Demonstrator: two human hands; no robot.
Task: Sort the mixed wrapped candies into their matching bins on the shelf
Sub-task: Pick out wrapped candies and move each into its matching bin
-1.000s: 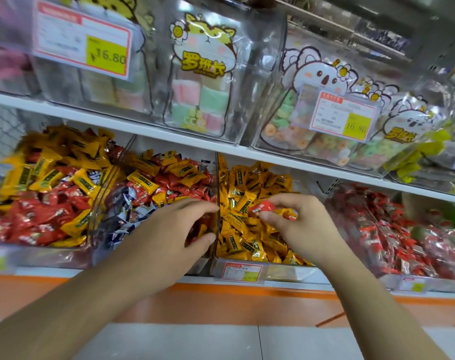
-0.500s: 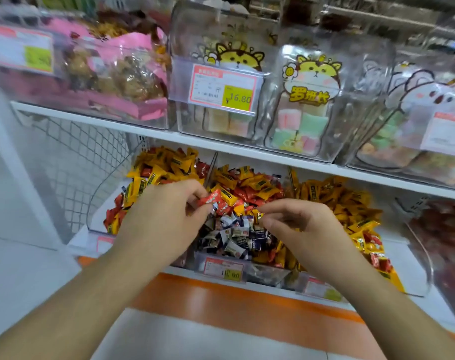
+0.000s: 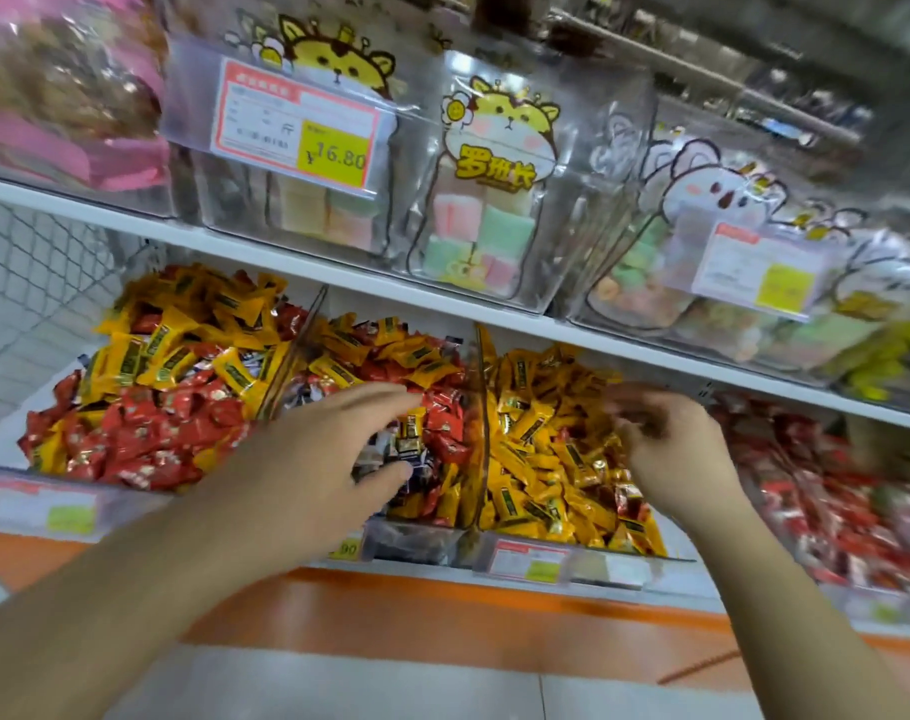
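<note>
Head view: left hand [image 3: 317, 459] is hovering spread and empty over the middle bin [image 3: 416, 537], its red, yellow and dark candies [image 3: 416, 439] mixed. Right hand [image 3: 671, 444] is curling loosely over the yellow bin [image 3: 572, 563]; blur is hiding any candy in it, cannot tell. Seemingly between picks; next move is calling for pinching one stray wrapper. Four lower-shelf [image 3: 494, 584] bins are showing, two hands; candies too many to count

Four bins sit side by side on the lower shelf [image 3: 546, 569]: left bin [image 3: 5, 504], middle bin [image 3: 416, 543], right bin [image 3: 572, 563], far-right bin [image 3: 858, 605]. Candies [image 3: 546, 459] fill each. Bags [image 3: 494, 200] stand on the upper shelf [image 3: 338, 278] above. The left hand [image 3: 312, 459] is over the middle bin, the right hand [image 3: 671, 449] over the right bin.
</note>
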